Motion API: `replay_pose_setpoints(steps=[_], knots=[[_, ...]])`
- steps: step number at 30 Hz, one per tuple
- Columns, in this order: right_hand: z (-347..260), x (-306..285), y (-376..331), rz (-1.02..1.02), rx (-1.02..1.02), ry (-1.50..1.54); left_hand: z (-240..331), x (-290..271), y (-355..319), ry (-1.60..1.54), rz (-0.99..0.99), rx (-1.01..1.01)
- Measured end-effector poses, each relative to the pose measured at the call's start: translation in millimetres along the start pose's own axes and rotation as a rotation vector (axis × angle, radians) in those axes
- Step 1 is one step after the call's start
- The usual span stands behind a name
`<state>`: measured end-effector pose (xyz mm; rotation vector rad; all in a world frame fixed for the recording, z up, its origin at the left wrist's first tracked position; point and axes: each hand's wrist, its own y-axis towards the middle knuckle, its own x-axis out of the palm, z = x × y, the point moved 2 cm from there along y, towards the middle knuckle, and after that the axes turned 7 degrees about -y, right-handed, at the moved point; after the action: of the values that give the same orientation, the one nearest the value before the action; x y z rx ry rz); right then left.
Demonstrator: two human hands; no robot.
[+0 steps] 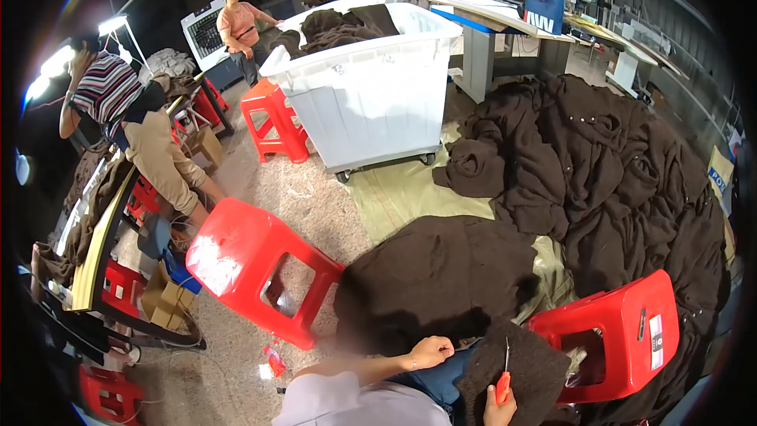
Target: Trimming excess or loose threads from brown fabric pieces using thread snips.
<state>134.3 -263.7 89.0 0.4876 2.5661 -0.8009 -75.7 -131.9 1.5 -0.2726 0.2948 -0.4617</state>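
My right hand is closed round the orange-red handle of a slim tool. Its thin metal shaft points away from me, over a dark brown knitted piece on my lap. My left hand is held above my blue-clad leg with its fingers curled together; whatever they may hold is too small to make out. Just beyond the hands, a large dark brown garment lies spread out. To the right of my lap stands a red stool with a small dark pen-like object on top.
A heap of brown garments covers the right side. Another red stool stands left of the spread garment. Ahead is a white wheeled bin holding brown cloth. One person stands behind it; another bends at a table.
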Motion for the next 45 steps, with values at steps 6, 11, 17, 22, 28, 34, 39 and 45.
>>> replay_pose_setpoints(steps=[6, 11, 17, 22, 28, 34, 39, 45], knots=[[1, 1, 0, -0.017, 0.020, -0.061, -2, 1, 0, 0.057, 0.026, -0.005], [19, 4, 8, 0.219, -0.209, -0.140, -2, 4, -1, 0.060, 0.048, -0.021], [28, 7, 10, 0.239, -0.231, -0.157, 0, 13, -11, 0.215, 0.157, -0.006], [2, -8, -7, -0.065, -0.075, -0.021, 11, 33, -19, 0.216, 0.276, 0.147], [-15, -5, -12, -0.116, -0.036, -0.017, 0, 23, -11, 0.228, 0.208, 0.199], [-44, -4, -24, -0.082, -0.015, -0.109, 2, 20, -6, 0.184, 0.229, 0.239], [45, 2, 5, 0.083, -0.326, -0.184, -30, 10, 7, 0.080, 0.159, 0.294], [33, 4, -9, 0.125, -0.257, -0.238, 106, -169, 55, 0.327, 0.634, 0.599]])
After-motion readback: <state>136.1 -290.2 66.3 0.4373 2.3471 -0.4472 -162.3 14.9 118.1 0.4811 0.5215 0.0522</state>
